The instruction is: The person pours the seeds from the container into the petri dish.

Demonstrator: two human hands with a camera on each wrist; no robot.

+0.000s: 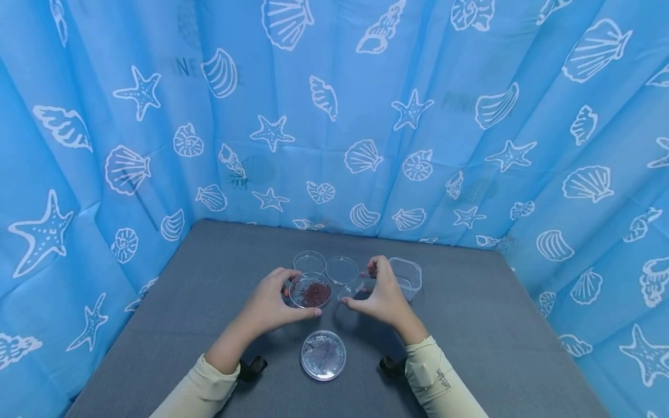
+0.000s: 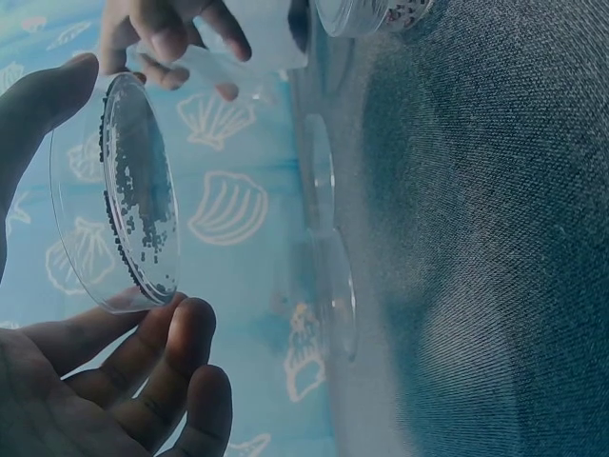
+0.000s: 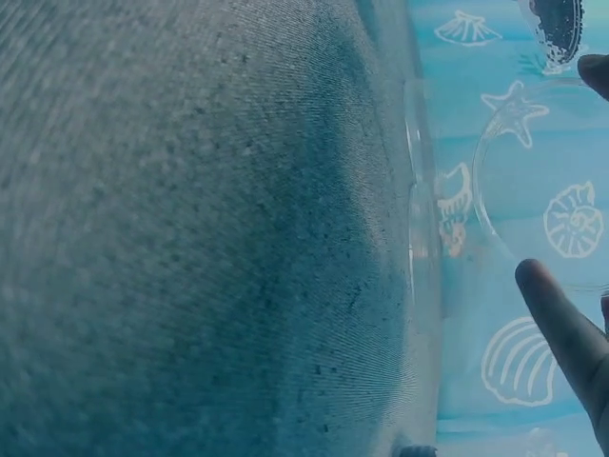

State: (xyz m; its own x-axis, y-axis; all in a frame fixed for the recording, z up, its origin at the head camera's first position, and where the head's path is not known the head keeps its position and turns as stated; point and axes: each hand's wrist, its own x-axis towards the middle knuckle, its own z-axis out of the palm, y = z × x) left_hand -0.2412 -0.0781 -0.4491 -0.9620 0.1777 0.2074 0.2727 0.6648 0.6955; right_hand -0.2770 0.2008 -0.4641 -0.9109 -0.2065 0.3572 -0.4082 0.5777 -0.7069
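My left hand (image 1: 272,299) grips a round clear petri dish (image 1: 295,291) by its rim, raised above the table. Dark red granules (image 1: 316,295) lie in it, gathered toward its right side in the head view; seen from the left wrist, they spread over the base of the tilted dish (image 2: 143,190). A clear round lid or dish (image 3: 485,181) is pinched at its edge between thumb and fingers of my right hand (image 1: 384,299), held tilted just right of the granules. Nearer to me, a petri dish with pale grains (image 1: 323,355) stands on the table between my forearms.
Behind my hands, two clear round dishes lie side by side, one at left (image 1: 309,261) and one at right (image 1: 342,270). A clear plastic box (image 1: 413,273) stands beyond my right hand. Blue shell-patterned curtains (image 1: 324,145) border the grey table (image 1: 470,325).
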